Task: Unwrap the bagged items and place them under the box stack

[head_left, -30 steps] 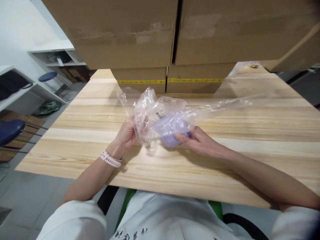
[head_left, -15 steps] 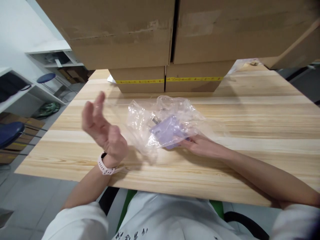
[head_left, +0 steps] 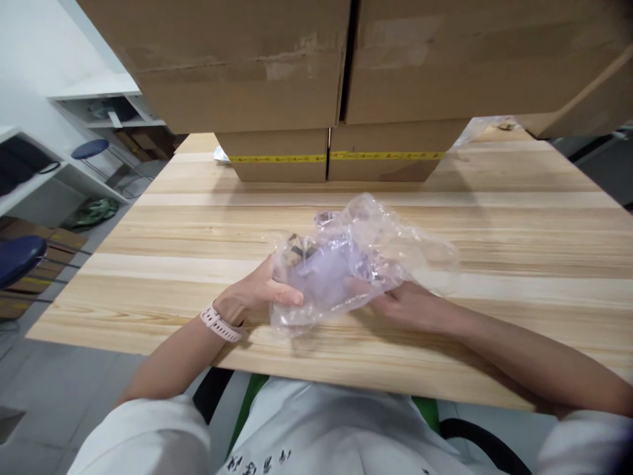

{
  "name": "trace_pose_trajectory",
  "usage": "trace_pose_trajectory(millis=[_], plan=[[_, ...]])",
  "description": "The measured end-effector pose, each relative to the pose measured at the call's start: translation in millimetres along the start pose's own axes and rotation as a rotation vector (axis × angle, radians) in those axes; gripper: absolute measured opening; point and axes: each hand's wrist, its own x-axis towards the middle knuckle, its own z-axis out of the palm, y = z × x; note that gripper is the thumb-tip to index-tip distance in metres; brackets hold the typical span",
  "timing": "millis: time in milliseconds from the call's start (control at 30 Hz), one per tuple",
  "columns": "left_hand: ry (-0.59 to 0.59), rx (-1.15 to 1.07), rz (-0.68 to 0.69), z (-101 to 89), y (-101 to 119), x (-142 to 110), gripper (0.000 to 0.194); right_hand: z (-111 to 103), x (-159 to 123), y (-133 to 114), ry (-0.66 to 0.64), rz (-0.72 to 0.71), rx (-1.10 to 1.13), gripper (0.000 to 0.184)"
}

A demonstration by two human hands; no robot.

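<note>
A crumpled clear plastic bag (head_left: pixel 376 247) lies over the middle of the wooden table (head_left: pixel 148 290). Inside it shows a pale purple flat object (head_left: pixel 321 277) with a small metal part near its top. My left hand (head_left: pixel 257 293), with a pink watch band on the wrist, grips the bag's left end, thumb on top. My right hand (head_left: pixel 410 303) is closed on the bag from the right and underneath, its fingers partly hidden by the plastic.
Stacked cardboard boxes (head_left: pixel 341 72) fill the far side of the table, with a lower pair (head_left: pixel 329 155) taped in yellow. White shelving (head_left: pixel 99 105) and blue stools (head_left: pixel 20 254) stand at the left. The table's near edge runs just in front of my body.
My left hand, raised open off the bag half a second ago, has come back down and gripped the bag's left end. The bag has bunched up and shifted slightly right.
</note>
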Motion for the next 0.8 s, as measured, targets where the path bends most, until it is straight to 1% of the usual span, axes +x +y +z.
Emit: trace_pose_trajectory(millis=[100,200,300,367,400,433,500,567,600,633,667,700,733,767,800], plan=[[0.073,-0.025,-0.026,4.3,-3,4,0.055,8,5,1,0.056,-0.025,-0.008,0.024],[0.182,-0.092,-0.069,11.1,-12,8,0.049,12,10,-4,0.155,-0.053,-0.034,0.024],[0.244,-0.147,-0.091,14.6,-21,11,0.047,11,13,-6,0.156,-0.049,-0.116,0.024],[0.252,-0.173,-0.108,14.1,-26,12,0.045,7,13,-6,0.153,-0.084,-0.252,0.022],[0.249,-0.182,-0.117,13.4,-27,12,0.044,4,12,-6,0.187,-0.137,-0.345,0.023],[0.245,-0.187,-0.118,12.7,-28,12,0.044,0,11,-6,0.252,-0.221,-0.441,0.027],[0.229,-0.176,-0.102,12.0,-27,11,0.047,-9,8,-8,0.452,-0.469,-0.584,0.031],[0.195,-0.128,-0.106,12.7,-22,9,0.047,-19,4,-12,0.656,-0.727,-0.629,0.023],[0.166,-0.091,-0.117,13.5,-19,8,0.046,-23,3,-15,0.728,-0.812,-0.629,0.015],[0.13,-0.054,-0.134,14.5,-16,6,0.044,-27,2,-18,0.767,-0.85,-0.619,0.005],[0.089,-0.023,-0.149,15.3,-13,5,0.042,-29,2,-20,0.767,-0.843,-0.6,0.012],[0.054,0.001,-0.156,16.0,-10,3,0.041,-29,2,-21,0.721,-0.805,-0.566,0.026],[0.028,0.016,-0.154,16.4,-9,2,0.041,-28,3,-22,0.627,-0.736,-0.507,0.039],[0.016,0.019,-0.146,16.4,-8,2,0.041,-25,4,-21,0.489,-0.646,-0.415,0.049],[0.025,0.012,-0.13,16.1,-9,1,0.042,-21,6,-19,0.32,-0.544,-0.29,0.055]])
